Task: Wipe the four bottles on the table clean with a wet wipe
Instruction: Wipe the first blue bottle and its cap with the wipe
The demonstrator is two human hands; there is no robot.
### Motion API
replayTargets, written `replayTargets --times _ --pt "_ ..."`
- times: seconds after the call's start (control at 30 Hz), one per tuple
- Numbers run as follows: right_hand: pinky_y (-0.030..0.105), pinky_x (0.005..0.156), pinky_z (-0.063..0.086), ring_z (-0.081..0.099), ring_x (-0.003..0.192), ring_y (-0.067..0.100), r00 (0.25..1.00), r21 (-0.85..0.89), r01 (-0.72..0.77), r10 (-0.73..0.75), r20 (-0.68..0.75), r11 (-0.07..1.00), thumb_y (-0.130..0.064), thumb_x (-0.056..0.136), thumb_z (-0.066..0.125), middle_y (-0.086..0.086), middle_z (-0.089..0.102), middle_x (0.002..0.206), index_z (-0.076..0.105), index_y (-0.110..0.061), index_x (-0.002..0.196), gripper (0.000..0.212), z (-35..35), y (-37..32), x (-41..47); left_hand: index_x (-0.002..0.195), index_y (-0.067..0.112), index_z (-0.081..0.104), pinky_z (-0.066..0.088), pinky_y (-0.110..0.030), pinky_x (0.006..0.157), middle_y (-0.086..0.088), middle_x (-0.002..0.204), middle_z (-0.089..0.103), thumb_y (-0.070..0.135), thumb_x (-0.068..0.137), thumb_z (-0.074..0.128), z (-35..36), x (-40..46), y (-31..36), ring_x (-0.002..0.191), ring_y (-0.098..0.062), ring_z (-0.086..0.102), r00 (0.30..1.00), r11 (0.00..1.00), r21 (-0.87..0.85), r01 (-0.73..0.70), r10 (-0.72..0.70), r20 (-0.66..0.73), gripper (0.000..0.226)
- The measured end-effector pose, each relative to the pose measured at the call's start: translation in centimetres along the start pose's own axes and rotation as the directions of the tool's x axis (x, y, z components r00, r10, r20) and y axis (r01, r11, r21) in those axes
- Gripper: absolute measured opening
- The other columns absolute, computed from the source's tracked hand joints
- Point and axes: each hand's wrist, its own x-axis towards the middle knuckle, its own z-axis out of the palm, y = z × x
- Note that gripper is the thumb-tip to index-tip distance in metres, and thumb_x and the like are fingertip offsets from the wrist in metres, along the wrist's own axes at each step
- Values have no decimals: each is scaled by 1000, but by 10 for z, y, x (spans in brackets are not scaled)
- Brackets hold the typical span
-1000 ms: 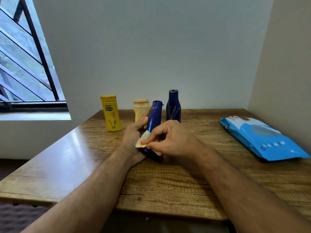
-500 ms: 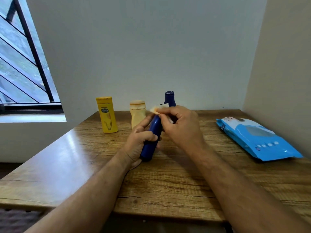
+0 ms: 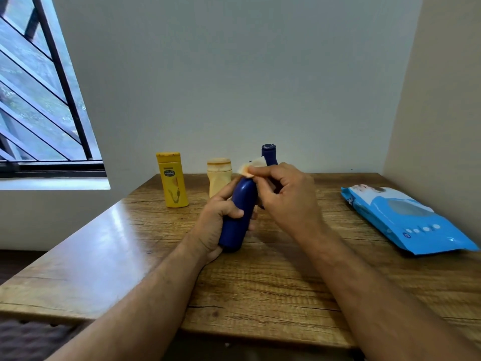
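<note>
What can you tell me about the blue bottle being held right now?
The blue bottle is a dark blue, smooth, glossy bottle that looks like plastic, with a rounded body. It is tilted, top leaning away from the camera, its lower end close to the wooden table. The left hand grips its lower body. The right hand pinches a pale wet wipe at its upper end, hiding the cap. No label is visible.
</note>
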Motion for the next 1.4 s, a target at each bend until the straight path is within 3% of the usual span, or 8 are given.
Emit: replayTargets --times 0.17,0.43,0.53,0.7,0.77,0.93,1.23,1.4 --pt "20 74 58 66 87 4 939 56 6 -25 342 998 -15 87 71 -12 68 95 74 -25 102 18 3 -3 -7 130 13 61 58 -34 61 -13 98 71 0 80 37 -2 -3 2 81 -21 69 998 982 -188 31 -40 -44 57" --pt "6 72 45 60 82 -3 997 33 -30 32 -75 999 -16 91 67 -10 66 89 74 -26 108 21 1 0 2 127 13 66 59 -41 65 -18 94 68 7 64 49 -3 -3 1 79 -31 66 997 990 -126 69 -71 -14 65" --pt "7 70 45 61 80 1 1000 46 5 -4 -30 999 -12 89 69 -8 67 87 76 -22 105 21 1 -1 0 119 12 69 60 -39 62 -16 92 71 5 64 48 0 -5 4 75 -27 69 998 985 -162 63 -65 -4 59" --pt "22 66 58 68 83 6 969 137 -9 -25 245 991 -7 84 71 -7 71 92 78 -18 96 17 0 0 -4 122 16 67 59 -36 61 -9 93 74 8 63 48 -1 -6 6 76 -18 71 996 990 -140 3 -16 -85 62" --pt "23 68 59 67 82 6 974 92 35 -54 220 995 -9 84 71 -9 70 91 78 -19 97 17 0 0 -4 124 15 66 58 -35 59 -9 91 73 8 63 48 0 -6 6 74 -18 71 997 990 -137 13 -23 -71 64" --pt "9 75 49 63 86 0 997 53 -19 23 -67 998 -12 88 68 -8 69 93 76 -22 104 20 -1 -1 1 124 10 66 59 -39 59 -18 90 70 7 64 48 3 -7 5 74 -28 68 996 989 -120 84 -84 7 63" --pt "24 63 59 70 74 8 962 189 -79 26 270 979 -6 84 71 -4 72 89 77 -15 93 14 -4 -1 -4 108 5 67 55 -32 53 -12 79 70 3 81 33 4 -10 9 63 -21 65 992 989 -139 53 -68 -108 43" --pt "26 77 58 66 90 5 996 149 -79 72 52 986 -13 89 68 -10 70 98 76 -24 102 18 -2 2 1 109 -2 63 57 -32 55 -19 83 65 8 74 39 3 -10 10 67 -28 64 985 972 -193 138 -154 -73 43"
